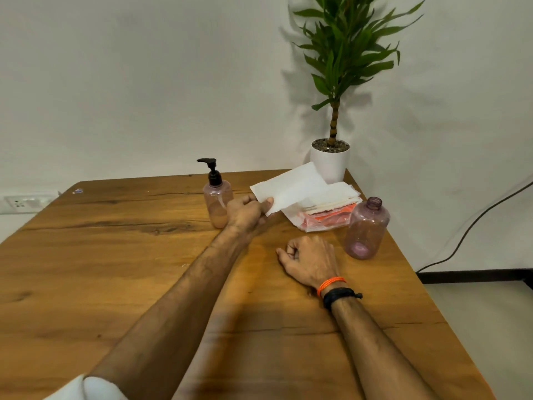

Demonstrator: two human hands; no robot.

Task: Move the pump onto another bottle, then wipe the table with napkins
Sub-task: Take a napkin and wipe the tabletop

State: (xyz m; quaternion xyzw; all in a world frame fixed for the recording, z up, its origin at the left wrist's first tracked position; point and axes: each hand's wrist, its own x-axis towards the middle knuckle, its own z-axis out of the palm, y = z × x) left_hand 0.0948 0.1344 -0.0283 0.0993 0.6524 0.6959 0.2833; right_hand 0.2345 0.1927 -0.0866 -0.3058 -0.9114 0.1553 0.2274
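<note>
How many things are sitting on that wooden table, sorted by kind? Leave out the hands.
Pink plastic bottles: 2, one with the black pump on it, one open-topped
Napkin pack: 1, with one napkin being pulled from it by the left hand
Potted plant: 1
Total: 4

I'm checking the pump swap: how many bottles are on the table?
2: the pump bottle stands just behind the left hand; the open bottle stands beside the napkin pack.

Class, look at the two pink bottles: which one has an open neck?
The bottle on the right, beside the napkin pack; the left bottle carries the black pump.
</note>
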